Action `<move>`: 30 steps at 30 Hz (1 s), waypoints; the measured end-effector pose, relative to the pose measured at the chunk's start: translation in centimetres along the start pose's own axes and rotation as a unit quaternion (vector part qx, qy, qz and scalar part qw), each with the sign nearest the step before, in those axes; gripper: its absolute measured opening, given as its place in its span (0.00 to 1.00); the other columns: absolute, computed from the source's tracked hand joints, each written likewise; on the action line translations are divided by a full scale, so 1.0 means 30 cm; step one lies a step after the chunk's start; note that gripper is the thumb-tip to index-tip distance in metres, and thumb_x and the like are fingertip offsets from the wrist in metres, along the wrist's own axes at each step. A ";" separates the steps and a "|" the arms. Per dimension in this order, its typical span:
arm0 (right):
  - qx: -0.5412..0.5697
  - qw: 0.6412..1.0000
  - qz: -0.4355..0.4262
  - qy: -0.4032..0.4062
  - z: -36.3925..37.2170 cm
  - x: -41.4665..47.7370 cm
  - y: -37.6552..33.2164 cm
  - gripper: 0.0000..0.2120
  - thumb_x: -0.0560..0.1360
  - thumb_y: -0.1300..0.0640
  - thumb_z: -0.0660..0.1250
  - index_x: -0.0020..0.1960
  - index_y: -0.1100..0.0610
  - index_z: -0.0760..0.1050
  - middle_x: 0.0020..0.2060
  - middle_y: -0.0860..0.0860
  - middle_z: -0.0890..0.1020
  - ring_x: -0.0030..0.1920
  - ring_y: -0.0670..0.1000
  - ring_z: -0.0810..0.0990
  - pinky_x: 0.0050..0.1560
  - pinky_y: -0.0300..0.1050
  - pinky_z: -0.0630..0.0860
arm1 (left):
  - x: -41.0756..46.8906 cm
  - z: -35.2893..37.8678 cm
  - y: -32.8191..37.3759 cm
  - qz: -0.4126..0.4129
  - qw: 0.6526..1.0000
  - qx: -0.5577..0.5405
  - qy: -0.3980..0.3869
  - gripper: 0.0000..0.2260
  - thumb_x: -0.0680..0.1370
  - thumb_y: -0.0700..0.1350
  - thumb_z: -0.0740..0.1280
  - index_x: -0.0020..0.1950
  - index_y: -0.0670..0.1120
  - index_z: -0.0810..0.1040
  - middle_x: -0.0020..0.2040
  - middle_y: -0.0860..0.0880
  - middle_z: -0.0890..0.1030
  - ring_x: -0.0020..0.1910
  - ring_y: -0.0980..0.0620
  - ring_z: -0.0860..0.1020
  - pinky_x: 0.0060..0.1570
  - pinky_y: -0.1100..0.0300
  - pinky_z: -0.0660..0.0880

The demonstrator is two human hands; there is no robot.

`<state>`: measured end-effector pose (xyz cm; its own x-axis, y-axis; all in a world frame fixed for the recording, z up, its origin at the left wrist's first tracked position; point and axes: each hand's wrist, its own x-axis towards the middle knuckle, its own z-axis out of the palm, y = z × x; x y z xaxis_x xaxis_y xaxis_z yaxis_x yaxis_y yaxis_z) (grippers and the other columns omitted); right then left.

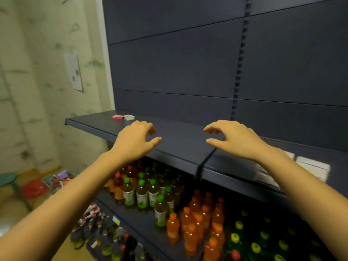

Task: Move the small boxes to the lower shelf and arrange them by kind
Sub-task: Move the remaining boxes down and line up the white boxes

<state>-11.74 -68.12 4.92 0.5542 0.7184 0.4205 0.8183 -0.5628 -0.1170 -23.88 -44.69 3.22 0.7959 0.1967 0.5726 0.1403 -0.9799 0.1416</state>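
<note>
Small red box (pixel 118 116) and small white box (pixel 129 117) lie flat, just beside each other, on upper shelf (pixel 178 140), toward back left. Left hand (pixel 135 140) hovers over shelf front, near white box, fingers loosely curled, holding nothing. Right hand (pixel 237 140) mirrors it, well apart from boxes, also empty. White packs (pixel 312 169), blurred, sit on shelf behind right forearm. Lower shelf (pixel 143 221) carries green-capped bottles (pixel 141 194) and orange bottles (pixel 190 228).
</note>
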 end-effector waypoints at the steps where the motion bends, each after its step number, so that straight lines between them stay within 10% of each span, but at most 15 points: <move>1: 0.002 1.000 -0.003 -0.002 0.041 0.049 -0.040 0.16 0.76 0.45 0.61 0.64 0.44 0.69 0.60 0.41 0.75 0.59 0.44 0.73 0.52 0.44 0.72 | -0.004 -0.004 -0.066 -0.004 1.000 0.007 -0.002 0.15 0.76 0.55 0.63 0.56 0.46 0.76 0.56 0.49 0.79 0.56 0.49 0.74 0.54 0.52 0.73; 30: -0.018 0.996 0.055 -0.070 0.793 1.357 -0.427 0.21 0.74 0.41 0.62 0.64 0.50 0.70 0.62 0.48 0.75 0.60 0.53 0.74 0.55 0.51 0.72 | 0.546 0.293 -1.349 -0.077 0.995 -0.028 -0.050 0.15 0.76 0.53 0.64 0.56 0.45 0.76 0.56 0.47 0.79 0.50 0.53 0.74 0.48 0.59 0.70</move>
<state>3.96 -21.94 2.13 0.6582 0.7000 0.2771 0.7467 -0.6539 -0.1220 -11.32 -2.11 -0.22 0.8225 0.3380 0.4575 0.2349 -0.9343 0.2682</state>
